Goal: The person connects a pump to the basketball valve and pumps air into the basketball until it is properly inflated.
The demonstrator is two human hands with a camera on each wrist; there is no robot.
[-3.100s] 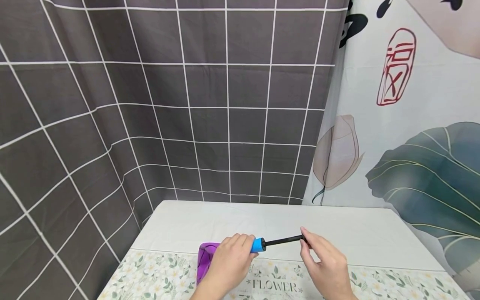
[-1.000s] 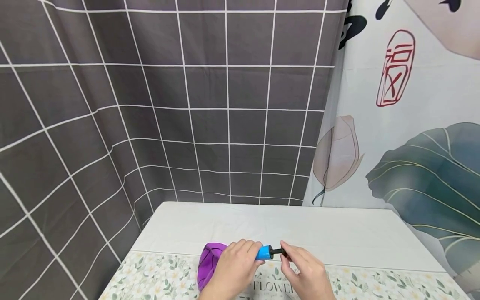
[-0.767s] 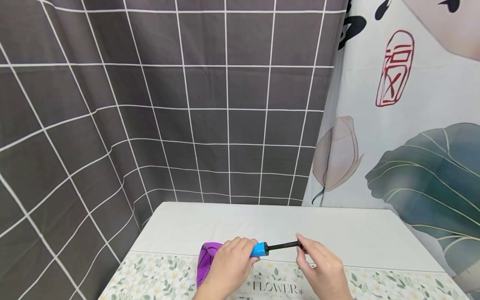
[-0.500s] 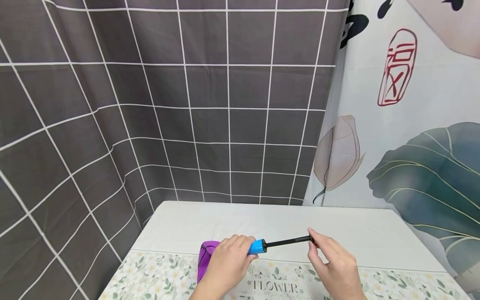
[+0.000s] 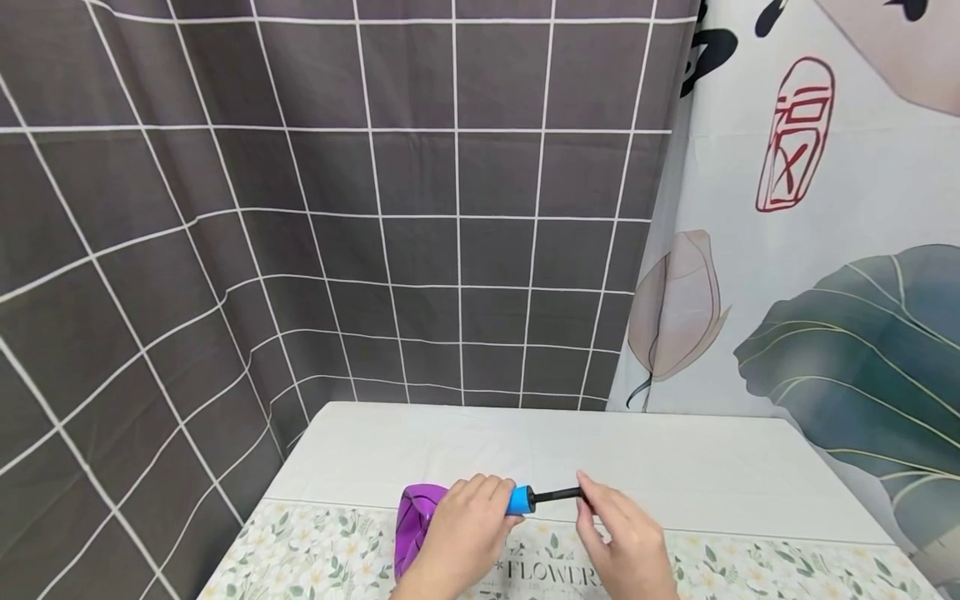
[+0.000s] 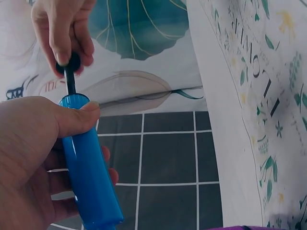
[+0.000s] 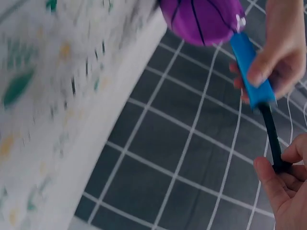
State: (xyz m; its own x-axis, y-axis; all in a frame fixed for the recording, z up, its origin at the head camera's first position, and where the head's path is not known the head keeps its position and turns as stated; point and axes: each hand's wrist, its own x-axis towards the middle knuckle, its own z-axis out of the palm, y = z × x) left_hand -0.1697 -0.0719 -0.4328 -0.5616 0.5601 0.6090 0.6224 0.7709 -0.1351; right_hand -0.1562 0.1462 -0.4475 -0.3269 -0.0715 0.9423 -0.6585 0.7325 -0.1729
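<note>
My left hand (image 5: pixel 467 529) grips the blue barrel of a small hand pump (image 6: pixel 91 163), fingers wrapped round it and thumb along its top. A black plunger rod (image 7: pixel 271 129) stands partly out of the barrel's end. My right hand (image 5: pixel 626 537) pinches the black knob at the rod's end between thumb and fingers. A purple ball (image 7: pixel 204 21) with black lines sits at the other end of the pump, joined by a small pale fitting (image 7: pixel 241 22). It looks soft and dented in the head view, where my left hand hides part of it.
Below the hands lies a table (image 5: pixel 675 467) with a white cloth and a floral strip lettered "FLOWER". A dark grey curtain (image 5: pixel 420 250) with white grid lines hangs behind and to the left. A white curtain with leaf prints (image 5: pixel 847 350) hangs at the right.
The right hand has gone out and in with the plunger. Since half a second ago it has moved left towards the left hand, and less of the rod shows.
</note>
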